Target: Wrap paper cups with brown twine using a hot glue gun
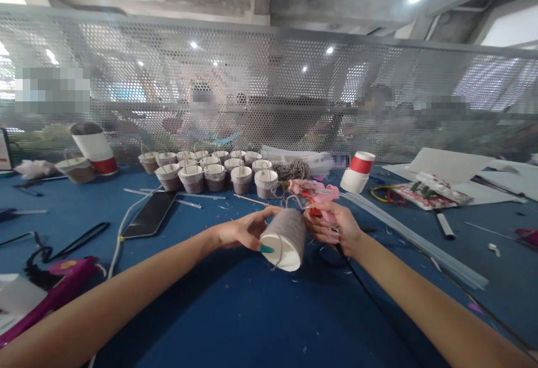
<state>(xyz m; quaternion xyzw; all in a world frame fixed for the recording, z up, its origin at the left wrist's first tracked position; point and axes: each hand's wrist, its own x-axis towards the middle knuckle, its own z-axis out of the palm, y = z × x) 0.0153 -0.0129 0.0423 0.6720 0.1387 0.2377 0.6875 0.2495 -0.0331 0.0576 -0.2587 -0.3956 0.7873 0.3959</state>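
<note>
Tilted on its side above the blue table, a paper cup [286,238] wrapped in grey yarn shows its white end towards me. My left hand [247,231] grips it from the left, the thumb with a green nail lying on the white end. A loose strand of yarn crosses that end. My right hand [334,225] is closed round the handle of a pink glue gun [315,191], whose nozzle points left over the far side of the cup. Some right fingers are close to the cup; whether they touch it I cannot tell.
Several yarn-wrapped cups with handles [214,176] stand behind, beside a heap of grey yarn [294,168]. A phone [150,215] lies left. Clear glue sticks [416,239] stretch along the right. Stacked cups [358,172] stand further back. A perforated screen [252,88] closes off the rear.
</note>
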